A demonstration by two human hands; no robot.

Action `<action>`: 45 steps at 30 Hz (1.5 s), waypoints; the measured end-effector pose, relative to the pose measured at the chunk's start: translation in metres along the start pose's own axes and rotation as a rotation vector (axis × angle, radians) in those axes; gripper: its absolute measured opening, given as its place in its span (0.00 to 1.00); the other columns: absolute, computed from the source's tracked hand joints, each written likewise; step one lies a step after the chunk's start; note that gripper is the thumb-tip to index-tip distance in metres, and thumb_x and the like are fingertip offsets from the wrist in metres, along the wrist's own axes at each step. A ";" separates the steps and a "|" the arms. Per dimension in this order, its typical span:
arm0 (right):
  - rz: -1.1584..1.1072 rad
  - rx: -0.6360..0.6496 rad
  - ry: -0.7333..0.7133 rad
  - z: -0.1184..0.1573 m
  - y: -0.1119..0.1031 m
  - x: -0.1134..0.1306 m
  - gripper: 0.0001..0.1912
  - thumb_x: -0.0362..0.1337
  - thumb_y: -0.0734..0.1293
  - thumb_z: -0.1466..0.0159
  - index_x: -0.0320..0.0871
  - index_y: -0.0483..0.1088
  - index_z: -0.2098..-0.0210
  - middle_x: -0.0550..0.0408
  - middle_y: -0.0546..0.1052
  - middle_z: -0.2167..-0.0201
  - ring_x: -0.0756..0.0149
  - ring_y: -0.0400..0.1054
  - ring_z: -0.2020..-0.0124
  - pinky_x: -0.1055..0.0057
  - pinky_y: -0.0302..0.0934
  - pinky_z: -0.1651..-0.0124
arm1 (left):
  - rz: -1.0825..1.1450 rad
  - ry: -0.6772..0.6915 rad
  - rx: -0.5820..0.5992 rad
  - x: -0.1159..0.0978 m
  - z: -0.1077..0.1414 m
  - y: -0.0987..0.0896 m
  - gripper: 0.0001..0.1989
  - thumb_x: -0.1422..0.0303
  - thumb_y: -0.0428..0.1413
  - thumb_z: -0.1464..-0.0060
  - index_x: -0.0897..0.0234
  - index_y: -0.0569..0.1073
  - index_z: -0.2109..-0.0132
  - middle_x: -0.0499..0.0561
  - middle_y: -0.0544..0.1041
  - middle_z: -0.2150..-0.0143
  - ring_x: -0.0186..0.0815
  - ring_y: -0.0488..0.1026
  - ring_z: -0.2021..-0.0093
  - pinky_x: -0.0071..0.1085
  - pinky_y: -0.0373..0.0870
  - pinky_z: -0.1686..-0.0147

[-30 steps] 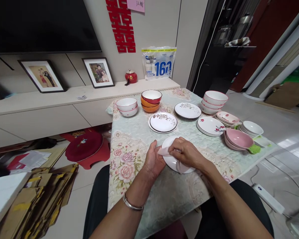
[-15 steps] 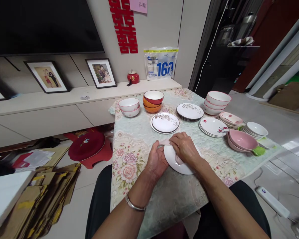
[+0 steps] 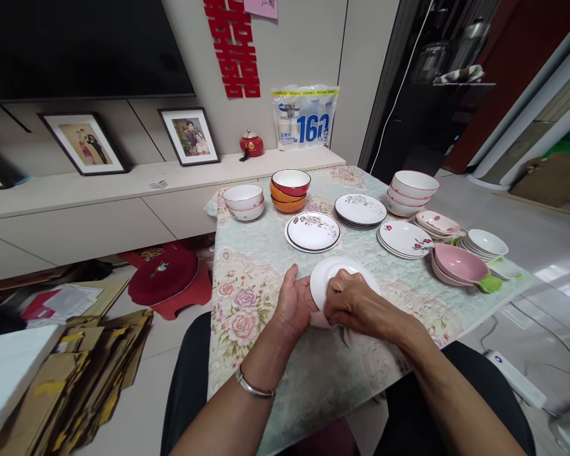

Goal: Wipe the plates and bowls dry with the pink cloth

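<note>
A white plate (image 3: 319,280) is held over the near part of the table, its underside with a ring facing up. My left hand (image 3: 294,303) grips its left edge, thumb raised and fingertips hidden behind or under the rim. My right hand (image 3: 354,301) is closed in a bunch on a pale pink cloth (image 3: 358,340) and presses it against the plate; part of the cloth hangs below the plate's near edge. Just beyond lies a stack of white plates with a brown rim and flower pattern (image 3: 313,233).
On the flowered tablecloth (image 3: 247,285) stand white bowls (image 3: 244,201), red and orange bowls (image 3: 291,190), dark-edged plates (image 3: 360,210), red-flowered plates (image 3: 405,239), tall bowls (image 3: 413,192), pink leaf-shaped bowls (image 3: 460,263) and small white bowls (image 3: 487,244). A red stool (image 3: 166,278) stands at left.
My right hand has moved from the plate's upper left edge toward its near side, taking the cloth with it. The plate is turned or tilted differently, and my left hand stays at its left edge.
</note>
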State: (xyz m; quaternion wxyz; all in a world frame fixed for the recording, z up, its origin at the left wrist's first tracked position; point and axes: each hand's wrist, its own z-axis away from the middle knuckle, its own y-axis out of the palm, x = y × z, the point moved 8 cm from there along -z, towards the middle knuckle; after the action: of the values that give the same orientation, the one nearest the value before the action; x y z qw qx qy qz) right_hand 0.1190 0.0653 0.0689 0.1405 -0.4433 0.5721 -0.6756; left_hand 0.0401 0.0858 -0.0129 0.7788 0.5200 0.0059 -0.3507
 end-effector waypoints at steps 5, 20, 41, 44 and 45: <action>-0.013 0.043 0.056 0.018 -0.011 -0.011 0.08 0.30 0.67 0.36 0.46 0.75 0.69 0.56 0.73 0.65 0.63 0.61 0.58 0.66 0.51 0.56 | 0.029 0.056 -0.015 -0.002 -0.004 -0.002 0.31 0.54 0.41 0.36 0.81 0.71 0.47 0.67 0.81 0.60 0.48 0.79 0.58 0.41 0.71 0.53; 0.132 -0.301 0.247 -0.028 -0.003 -0.034 0.11 0.40 0.63 0.31 0.46 0.77 0.61 0.51 0.72 0.63 0.61 0.61 0.57 0.66 0.52 0.56 | 0.021 0.100 -0.059 -0.001 0.001 -0.003 0.21 0.59 0.47 0.37 0.74 0.76 0.57 0.59 0.80 0.67 0.40 0.78 0.65 0.35 0.73 0.58; 0.361 -0.144 0.622 0.017 -0.021 -0.055 0.09 0.36 0.62 0.34 0.42 0.73 0.66 0.46 0.77 0.65 0.60 0.69 0.64 0.68 0.51 0.66 | -0.155 0.224 -0.040 0.002 -0.006 -0.013 0.10 0.80 0.62 0.56 0.73 0.77 0.62 0.58 0.80 0.66 0.42 0.76 0.61 0.37 0.70 0.53; 0.212 -0.195 0.447 -0.002 -0.012 -0.041 0.08 0.36 0.63 0.33 0.42 0.72 0.66 0.50 0.76 0.65 0.63 0.67 0.62 0.70 0.54 0.61 | -0.169 0.216 -0.016 0.002 -0.003 -0.007 0.12 0.81 0.62 0.59 0.72 0.77 0.62 0.56 0.80 0.66 0.39 0.76 0.64 0.34 0.70 0.56; 0.183 -0.221 0.400 -0.007 -0.011 -0.040 0.08 0.36 0.63 0.32 0.42 0.72 0.65 0.50 0.76 0.64 0.63 0.67 0.61 0.70 0.54 0.60 | -0.177 0.217 -0.012 0.002 -0.002 -0.006 0.14 0.81 0.62 0.60 0.71 0.77 0.62 0.55 0.80 0.65 0.37 0.75 0.66 0.33 0.70 0.57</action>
State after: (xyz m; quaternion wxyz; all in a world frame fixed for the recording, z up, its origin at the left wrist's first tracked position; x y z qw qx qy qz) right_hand 0.1396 0.1014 0.0611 0.0359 -0.2597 0.6969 -0.6675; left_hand 0.0391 0.0855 -0.0195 0.7427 0.5476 0.1379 -0.3599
